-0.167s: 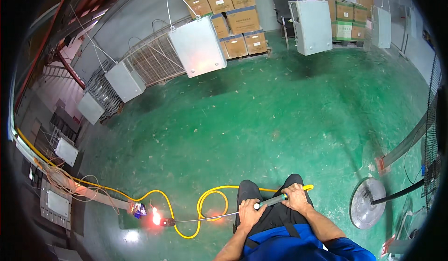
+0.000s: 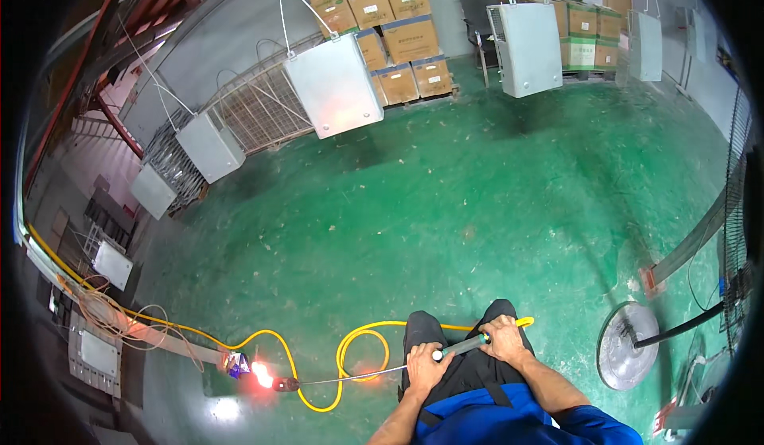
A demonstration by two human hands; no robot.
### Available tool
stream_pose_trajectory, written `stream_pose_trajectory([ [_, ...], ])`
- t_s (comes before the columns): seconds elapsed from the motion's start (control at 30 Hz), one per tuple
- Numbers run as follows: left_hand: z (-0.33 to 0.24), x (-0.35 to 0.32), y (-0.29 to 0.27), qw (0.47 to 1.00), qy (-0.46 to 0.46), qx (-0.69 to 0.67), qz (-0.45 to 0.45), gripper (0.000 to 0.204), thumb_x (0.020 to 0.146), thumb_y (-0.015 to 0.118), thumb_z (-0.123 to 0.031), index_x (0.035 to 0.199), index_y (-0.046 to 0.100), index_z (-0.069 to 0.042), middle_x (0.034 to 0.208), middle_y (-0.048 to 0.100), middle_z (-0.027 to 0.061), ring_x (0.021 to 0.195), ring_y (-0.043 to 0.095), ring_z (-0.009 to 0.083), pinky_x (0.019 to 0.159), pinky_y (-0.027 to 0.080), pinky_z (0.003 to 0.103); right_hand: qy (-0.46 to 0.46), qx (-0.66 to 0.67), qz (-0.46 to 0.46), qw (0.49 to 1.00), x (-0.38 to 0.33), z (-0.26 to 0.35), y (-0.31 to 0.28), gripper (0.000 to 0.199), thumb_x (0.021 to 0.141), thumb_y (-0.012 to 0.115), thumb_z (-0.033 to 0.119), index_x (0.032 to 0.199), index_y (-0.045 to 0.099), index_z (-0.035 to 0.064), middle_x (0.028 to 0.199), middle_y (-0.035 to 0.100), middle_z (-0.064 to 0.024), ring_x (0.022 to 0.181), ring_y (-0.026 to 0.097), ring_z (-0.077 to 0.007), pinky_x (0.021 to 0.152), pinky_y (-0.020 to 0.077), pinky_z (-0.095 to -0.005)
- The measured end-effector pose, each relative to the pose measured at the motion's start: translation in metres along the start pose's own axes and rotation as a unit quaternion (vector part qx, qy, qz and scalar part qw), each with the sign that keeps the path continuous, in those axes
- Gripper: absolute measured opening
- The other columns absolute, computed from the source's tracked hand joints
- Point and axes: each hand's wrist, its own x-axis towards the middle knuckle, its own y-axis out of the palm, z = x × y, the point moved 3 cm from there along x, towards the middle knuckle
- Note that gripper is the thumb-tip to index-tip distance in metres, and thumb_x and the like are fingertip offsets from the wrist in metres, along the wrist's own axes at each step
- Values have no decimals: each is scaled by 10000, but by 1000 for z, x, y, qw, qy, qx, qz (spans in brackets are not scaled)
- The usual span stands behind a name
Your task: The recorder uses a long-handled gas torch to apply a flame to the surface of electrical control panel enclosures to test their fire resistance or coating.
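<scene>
Across my thighs lies a gas torch (image 2: 350, 378), with a long thin metal neck and a greenish handle. My left hand (image 2: 425, 369) closes around the handle's front part, by a white knob. At its rear end, where the yellow hose (image 2: 350, 335) seems to join, my right hand (image 2: 503, 339) is closed on it. The dark burner head (image 2: 285, 384) points left, low over the floor. Out of it comes a bright reddish-white flame (image 2: 261, 373), beside a shiny purple-and-white packet (image 2: 235, 362) at the foot of a post.
Several pale metal boxes hang on wires, such as the big one (image 2: 334, 83) ahead. Stacked cartons (image 2: 414, 38) and a dark chair (image 2: 477, 23) stand at the back. A round metal base (image 2: 627, 345) with a black pole is at my right. The hose coils on the green floor (image 2: 382, 222).
The flame now leans further left, toward the packet. The burner head has dipped slightly. The background has shifted a little with my view, and both hands keep their hold.
</scene>
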Motion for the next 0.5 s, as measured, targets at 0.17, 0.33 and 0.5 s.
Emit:
stream_pose_trajectory([
  [0.17,-1,3,-3,999,-13,-37,7,462,820,823,-504,1042,757,-105,969,714,104,956,655,313,866,509,453,-6,-5,-9,1000,-2,-2,2,500,694,880,365,1127,760,145,1057,735,-106,1116,609,-319,1029,415,-480],
  [0.33,13,27,-5,978,-112,-170,35,461,869,809,-451,1076,740,-45,943,702,117,827,679,281,772,550,418,-4,0,-8,1000,-1,-4,4,500,690,881,369,1120,762,145,1049,735,-107,1107,614,-315,1018,420,-479],
  [0.5,36,79,14,971,-131,-199,16,455,824,849,-424,1082,764,-59,987,748,123,921,681,283,860,535,435,-2,-5,-11,1000,2,-5,7,498,689,879,382,1116,762,153,1046,735,-106,1107,618,-316,1018,423,-480],
])
